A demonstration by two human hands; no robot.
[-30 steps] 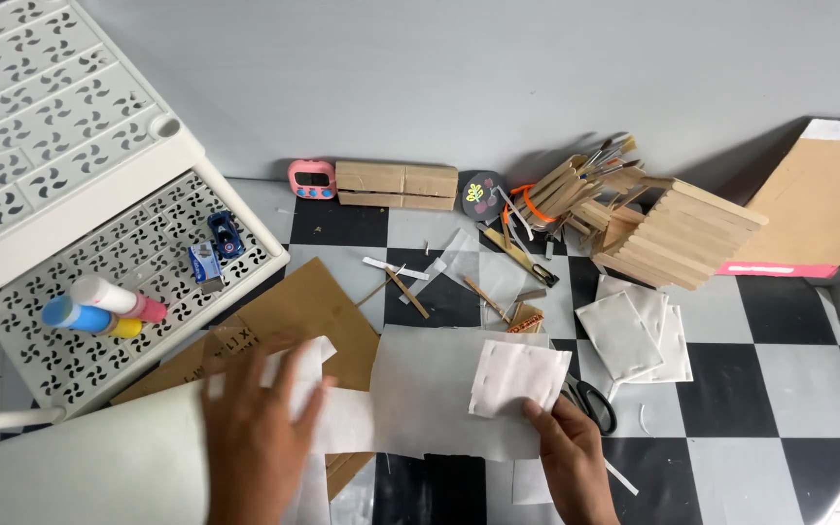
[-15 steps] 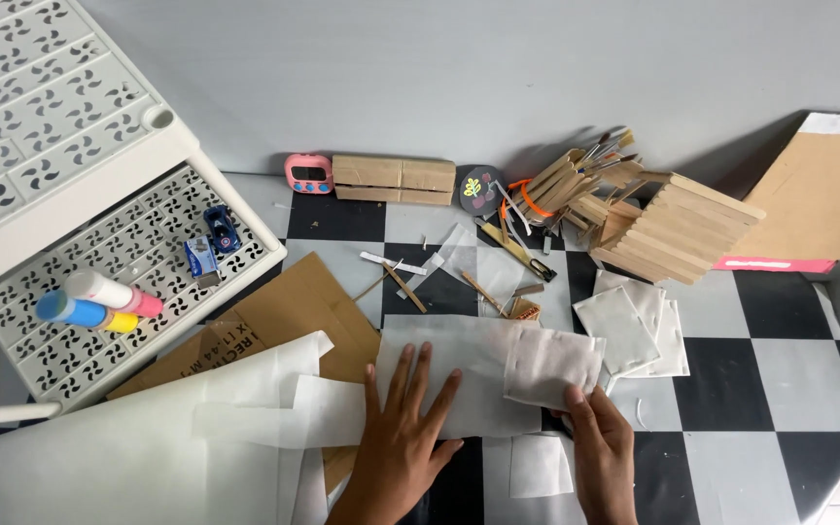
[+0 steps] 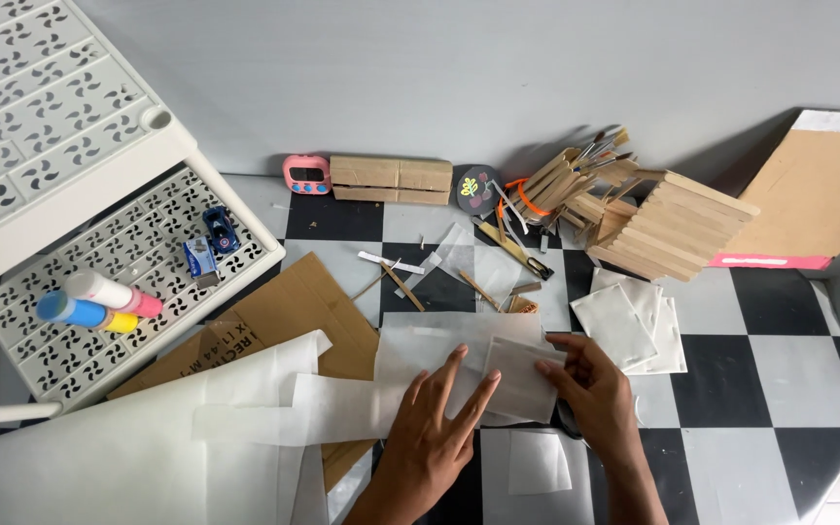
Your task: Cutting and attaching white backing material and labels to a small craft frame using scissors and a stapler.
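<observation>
Low centre of the frame: left hand (image 3: 435, 433) lies flat, fingers spread, pressing on a long strip of translucent paper (image 3: 410, 384) over the checkered floor (image 3: 780, 389). Right hand (image 3: 595, 394) has its grip pinched on the edge of a small paper square (image 3: 522, 374) lying on that strip. More cut squares (image 3: 629, 326) sit just right, cardboard (image 3: 284, 316) left, white plastic shelf (image 3: 80, 262) upper left.
</observation>
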